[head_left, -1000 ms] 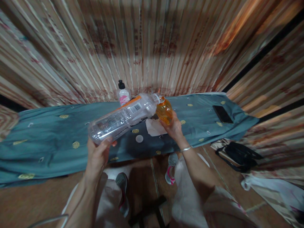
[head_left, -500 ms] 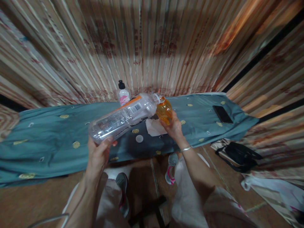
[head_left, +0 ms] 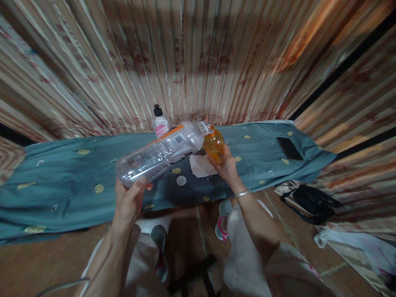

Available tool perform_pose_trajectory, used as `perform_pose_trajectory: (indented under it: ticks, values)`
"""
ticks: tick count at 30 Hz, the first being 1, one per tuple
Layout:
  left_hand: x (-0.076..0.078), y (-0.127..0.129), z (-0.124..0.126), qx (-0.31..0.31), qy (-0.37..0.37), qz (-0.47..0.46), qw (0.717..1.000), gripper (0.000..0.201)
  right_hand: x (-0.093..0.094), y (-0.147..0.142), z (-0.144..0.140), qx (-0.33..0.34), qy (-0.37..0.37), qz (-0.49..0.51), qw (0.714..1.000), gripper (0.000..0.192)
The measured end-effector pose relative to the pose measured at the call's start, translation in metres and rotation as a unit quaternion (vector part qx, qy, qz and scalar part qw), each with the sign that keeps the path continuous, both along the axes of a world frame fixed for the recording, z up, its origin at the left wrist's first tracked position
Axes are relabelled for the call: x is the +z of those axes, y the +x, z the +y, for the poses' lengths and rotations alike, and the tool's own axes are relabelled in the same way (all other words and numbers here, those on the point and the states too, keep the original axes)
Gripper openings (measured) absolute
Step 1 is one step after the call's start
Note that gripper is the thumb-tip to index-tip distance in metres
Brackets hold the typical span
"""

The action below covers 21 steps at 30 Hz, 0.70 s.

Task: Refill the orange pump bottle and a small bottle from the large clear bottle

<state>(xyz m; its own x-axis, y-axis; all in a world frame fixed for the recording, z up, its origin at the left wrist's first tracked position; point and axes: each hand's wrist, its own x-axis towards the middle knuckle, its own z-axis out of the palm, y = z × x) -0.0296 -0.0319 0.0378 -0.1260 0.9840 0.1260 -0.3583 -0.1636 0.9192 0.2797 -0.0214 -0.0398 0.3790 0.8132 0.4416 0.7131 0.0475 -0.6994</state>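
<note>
My left hand (head_left: 129, 200) is closed around the base of a large clear plastic bottle (head_left: 163, 152) with an orange-edged label and a barcode. The bottle is tilted, its open neck pointing up and right at the mouth of an orange see-through bottle (head_left: 213, 144). That smaller one is gripped by my right hand (head_left: 227, 165), fingers wrapped round its side. Whether the two rims touch, I cannot tell. Below them on the cloth lie a white round cap (head_left: 181, 180) and a pale folded tissue (head_left: 201, 166).
Behind the clear bottle stands a pump-top bottle (head_left: 161, 123) with a pink label and black top. A dark phone (head_left: 290, 149) rests at the right of the green cloth-covered table (head_left: 71, 173). On the floor at right sits a black bag (head_left: 312, 202). A patterned curtain (head_left: 185, 53) hangs behind.
Almost nothing differs. Both hands hold the two bottles in nearly the same pose, the clear one shifted only very slightly.
</note>
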Motion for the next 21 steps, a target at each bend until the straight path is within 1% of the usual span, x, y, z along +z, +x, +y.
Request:
perform_pose_trajectory:
  ticks: [5,10,13,17,21]
  values:
    - [0.0025,0.0006,-0.0019,-0.008,-0.010,0.008,1.000,0.055,0.0036,-0.0026,-0.0009,-0.016,-0.008,0.007,1.000,0.067]
    - [0.0038,0.0024,-0.0018,-0.011,0.010,0.007,1.000,0.056,0.0063,-0.0028,-0.0019,-0.008,-0.013,0.004,1.000,0.062]
    - [0.0020,0.0025,-0.0009,-0.010,0.018,-0.007,1.000,0.056,0.0043,-0.0019,-0.0010,-0.010,-0.008,0.003,1.000,0.062]
    - [-0.0005,0.0023,0.0001,-0.010,0.011,-0.003,1.000,0.052,0.0001,-0.0005,0.0009,-0.015,0.006,-0.009,1.000,0.065]
    - [-0.0015,0.0031,0.0006,-0.002,0.013,-0.011,1.000,0.053,-0.0019,0.0004,0.0019,-0.010,0.016,-0.012,1.000,0.066]
